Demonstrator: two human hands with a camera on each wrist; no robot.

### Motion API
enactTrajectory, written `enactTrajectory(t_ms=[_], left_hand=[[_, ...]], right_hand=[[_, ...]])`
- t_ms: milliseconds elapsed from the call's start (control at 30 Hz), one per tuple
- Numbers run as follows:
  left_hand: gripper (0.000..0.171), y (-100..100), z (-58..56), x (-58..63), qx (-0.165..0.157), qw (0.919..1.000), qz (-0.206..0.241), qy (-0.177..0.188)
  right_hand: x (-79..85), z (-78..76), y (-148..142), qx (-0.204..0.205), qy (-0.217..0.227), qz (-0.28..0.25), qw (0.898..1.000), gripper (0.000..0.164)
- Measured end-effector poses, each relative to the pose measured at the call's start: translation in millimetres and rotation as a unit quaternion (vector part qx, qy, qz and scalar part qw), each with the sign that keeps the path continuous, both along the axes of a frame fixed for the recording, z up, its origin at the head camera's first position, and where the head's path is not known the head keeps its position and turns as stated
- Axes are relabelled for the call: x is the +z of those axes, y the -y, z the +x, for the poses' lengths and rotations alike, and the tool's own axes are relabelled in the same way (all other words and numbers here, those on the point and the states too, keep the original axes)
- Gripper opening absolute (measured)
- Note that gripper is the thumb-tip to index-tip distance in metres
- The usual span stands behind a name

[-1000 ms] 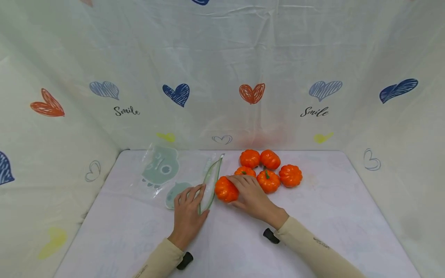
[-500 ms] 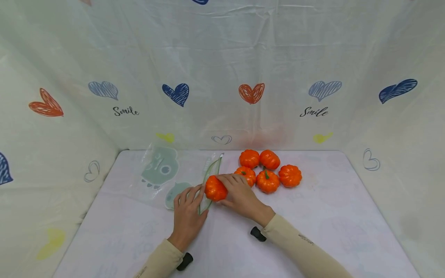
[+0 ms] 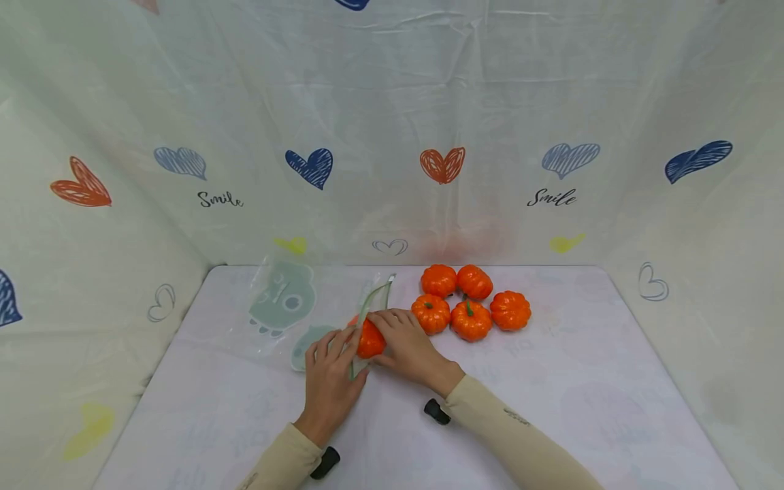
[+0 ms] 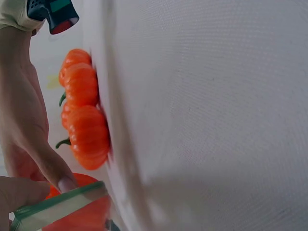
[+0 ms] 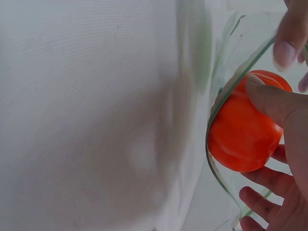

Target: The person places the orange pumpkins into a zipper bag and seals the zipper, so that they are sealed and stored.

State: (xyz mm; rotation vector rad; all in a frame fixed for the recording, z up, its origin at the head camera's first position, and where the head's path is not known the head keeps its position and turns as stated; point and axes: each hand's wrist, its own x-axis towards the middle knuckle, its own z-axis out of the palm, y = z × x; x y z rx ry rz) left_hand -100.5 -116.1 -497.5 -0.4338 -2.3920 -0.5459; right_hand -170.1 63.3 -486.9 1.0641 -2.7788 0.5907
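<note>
- Left of centre lies the clear bag [image 3: 284,292], green prints on it, its green-edged mouth facing the middle of the head frame; the step in hand looks like loading it.
- My left hand [image 3: 329,371] rests on the bag beside that mouth, fingers spread and thumb apart from the index — whether a fingertip tucks under the edge, I can't tell.
- Near the middle, the held pumpkin [image 3: 371,339] sits partly inside the mouth.
- Just right, my right hand [image 3: 409,348] grips it between thumb and curled fingers; next, I judge, calls for pushing deeper, then letting go cleanly.
- Farther right, five more pumpkins [image 3: 471,321] sit together on the table [image 3: 563,381].
</note>
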Motion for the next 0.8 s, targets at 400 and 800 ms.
enactTrajectory(t_ms=[400,800], left_hand=[[0.072,1,-1.3,0.2,-0.023,0.9994,0.023,0.006],[0.079,2,-2.9,-2.7,-0.027,0.9993,0.025,0.007]], right_hand=[[-6.7,-3.7,12,-0.003,0.027,0.026,0.999,0.071],[-15.4,1.0,3,-0.02,-0.027,0.016,0.999,0.066]])
